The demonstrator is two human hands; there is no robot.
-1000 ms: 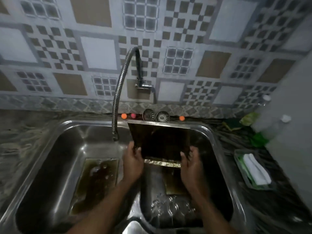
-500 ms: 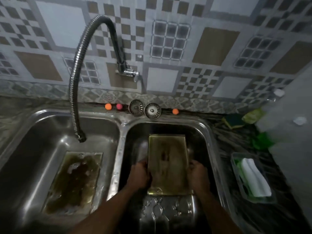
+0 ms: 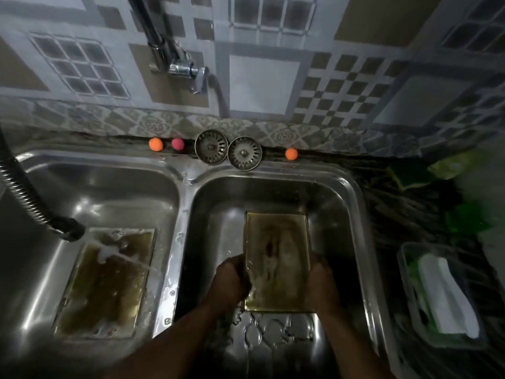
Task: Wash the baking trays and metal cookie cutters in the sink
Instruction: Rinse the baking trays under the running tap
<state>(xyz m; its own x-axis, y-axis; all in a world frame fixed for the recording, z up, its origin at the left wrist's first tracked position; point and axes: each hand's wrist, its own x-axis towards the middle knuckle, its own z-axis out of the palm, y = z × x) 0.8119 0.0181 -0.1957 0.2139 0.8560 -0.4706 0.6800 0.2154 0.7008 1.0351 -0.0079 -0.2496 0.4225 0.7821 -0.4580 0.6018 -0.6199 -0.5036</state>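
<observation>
- Left hand (image 3: 232, 280) and right hand (image 3: 322, 283): apart, each clamped on one long edge of the baking tray (image 3: 277, 258).
- Baking tray: in the right basin of the sink (image 3: 185, 203), open side up, wet.
- Metal cookie cutters (image 3: 276, 332): on the right basin floor, just in front of the tray.
- Second baking tray (image 3: 106, 280): flat in the left basin; the hose nozzle (image 3: 68, 228) sprays water onto it.
- Two strainers (image 3: 211, 146): on the sink's rear rim.
- Clear container (image 3: 442, 296): on the bench, right of the sink.

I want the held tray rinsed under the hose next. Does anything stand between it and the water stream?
Yes. The sink divider separates the tray, gripped by the left hand and right hand, from the stream, and a second tray lies under that stream in the left basin.
</observation>
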